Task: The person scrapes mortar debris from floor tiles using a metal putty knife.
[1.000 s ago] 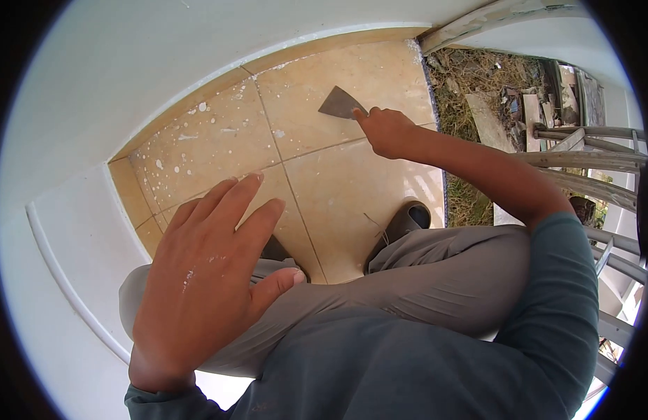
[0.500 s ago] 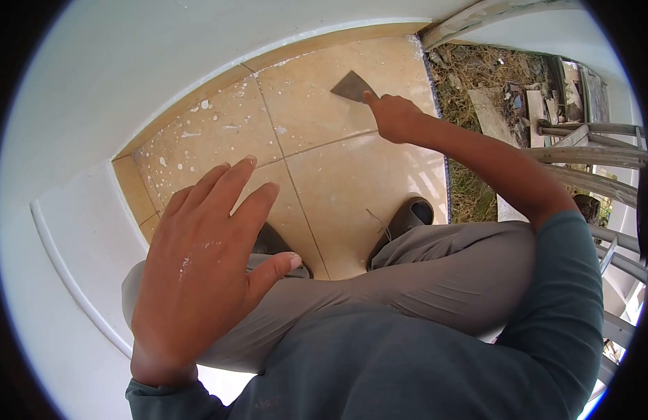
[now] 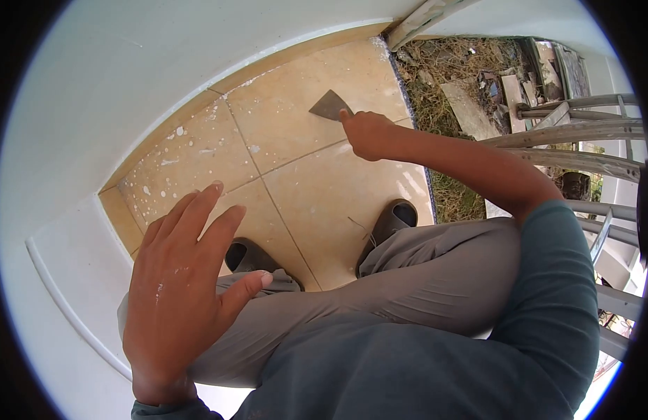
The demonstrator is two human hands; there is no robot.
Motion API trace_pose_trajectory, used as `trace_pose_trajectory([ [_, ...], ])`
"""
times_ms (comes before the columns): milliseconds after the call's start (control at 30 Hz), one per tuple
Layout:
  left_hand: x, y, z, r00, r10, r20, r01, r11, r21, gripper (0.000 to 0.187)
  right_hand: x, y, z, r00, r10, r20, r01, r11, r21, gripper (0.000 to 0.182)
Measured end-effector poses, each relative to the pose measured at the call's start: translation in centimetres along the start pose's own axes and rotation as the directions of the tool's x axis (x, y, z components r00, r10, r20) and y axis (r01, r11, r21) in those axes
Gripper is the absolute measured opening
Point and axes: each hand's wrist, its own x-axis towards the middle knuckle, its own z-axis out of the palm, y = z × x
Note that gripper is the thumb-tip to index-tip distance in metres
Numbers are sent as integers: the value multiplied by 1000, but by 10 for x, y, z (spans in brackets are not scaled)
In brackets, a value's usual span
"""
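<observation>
My right hand (image 3: 371, 135) is wrapped around a putty knife (image 3: 330, 106), its handle hidden in my fist. The wide grey blade points left, low over a beige floor tile (image 3: 296, 84) in the far right part of the floor. On the near left, my left hand (image 3: 180, 287) is held up over my thigh, palm down, fingers stretched out and thumb apart. It holds nothing, and white specks mark its back. White paint spots (image 3: 168, 162) dot the tile beyond its fingertips, with a few smaller ones nearer the blade.
A white wall (image 3: 198, 49) with a tiled skirting (image 3: 152, 138) curves along the far and left sides. Dry grass (image 3: 450, 63) and loose boards lie past the floor's right edge. A ladder (image 3: 576, 133) stands at right. My sandals (image 3: 390, 222) rest on the tiles.
The view has shifted, so the floor, both hands and the putty knife all appear lower and further left. The blade stays over the same tile; my left hand keeps its spread pose.
</observation>
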Motion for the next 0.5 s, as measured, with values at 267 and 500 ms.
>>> trace_pose_trajectory([
  [267, -2, 4, 1, 1000, 9, 2, -9, 1000, -15, 68, 44, 12, -31, 989, 6, -149, -4, 1000, 14, 61],
  [500, -17, -16, -1, 993, -84, -83, 84, 996, 2, 68, -18, 54, -7, 977, -214, -19, 204, 951, -232, 61],
])
